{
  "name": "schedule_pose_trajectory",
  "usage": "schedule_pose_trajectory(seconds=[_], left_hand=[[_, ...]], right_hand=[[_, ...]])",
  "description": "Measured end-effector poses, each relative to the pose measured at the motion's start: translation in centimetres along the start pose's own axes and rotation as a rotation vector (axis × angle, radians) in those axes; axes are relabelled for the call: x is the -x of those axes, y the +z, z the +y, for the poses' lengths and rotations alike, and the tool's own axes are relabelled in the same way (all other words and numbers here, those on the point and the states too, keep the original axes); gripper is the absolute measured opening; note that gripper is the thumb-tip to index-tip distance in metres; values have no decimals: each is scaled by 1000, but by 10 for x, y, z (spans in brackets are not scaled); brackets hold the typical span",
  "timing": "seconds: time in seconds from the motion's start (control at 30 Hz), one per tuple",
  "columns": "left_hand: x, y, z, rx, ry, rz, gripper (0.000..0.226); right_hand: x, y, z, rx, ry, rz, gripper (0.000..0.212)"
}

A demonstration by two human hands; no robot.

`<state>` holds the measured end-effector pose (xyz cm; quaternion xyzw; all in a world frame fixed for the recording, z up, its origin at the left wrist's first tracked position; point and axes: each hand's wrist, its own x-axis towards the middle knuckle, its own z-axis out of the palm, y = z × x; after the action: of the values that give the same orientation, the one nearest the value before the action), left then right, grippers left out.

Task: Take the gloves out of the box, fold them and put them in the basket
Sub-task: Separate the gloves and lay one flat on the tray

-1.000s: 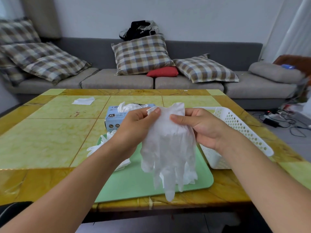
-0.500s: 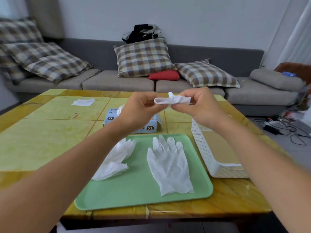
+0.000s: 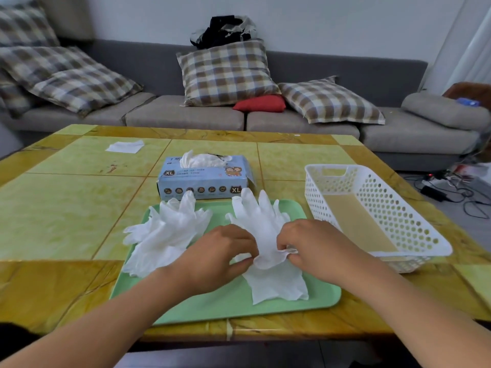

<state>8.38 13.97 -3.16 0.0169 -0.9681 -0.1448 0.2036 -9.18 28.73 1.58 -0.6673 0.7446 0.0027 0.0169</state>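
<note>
glove (image 3: 268, 235) middle: under both hands | box (image 3: 204, 179) print: too small | forearms: cut by bottom edge

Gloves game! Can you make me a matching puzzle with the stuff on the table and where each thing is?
Things:
1. glove box
2. white basket
3. glove pile
4. white tissue

Places:
A. left part of the green tray
B. right of the tray
C. far left of the table
D. just behind the tray

Pairs: 1-D, 2-B, 3-A, 4-C
</note>
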Motion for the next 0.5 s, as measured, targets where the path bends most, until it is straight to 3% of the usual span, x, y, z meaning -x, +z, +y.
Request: schedule_pose_trajectory(seconds=[0.13, 0.23, 0.37, 0.5], left_hand=[[3, -1, 8, -115, 125, 4, 16], [5, 2, 11, -100, 155, -131, 17], [9, 6, 9, -57, 91, -229, 18], [8, 4, 14, 4, 54, -263, 23]], right_hand=[[9, -9, -5, 68, 5, -22, 19], [14, -7, -7, 82, 18, -110, 16], [15, 1, -10, 5, 30, -259, 14], [16, 3, -4, -67, 27, -307, 14]])
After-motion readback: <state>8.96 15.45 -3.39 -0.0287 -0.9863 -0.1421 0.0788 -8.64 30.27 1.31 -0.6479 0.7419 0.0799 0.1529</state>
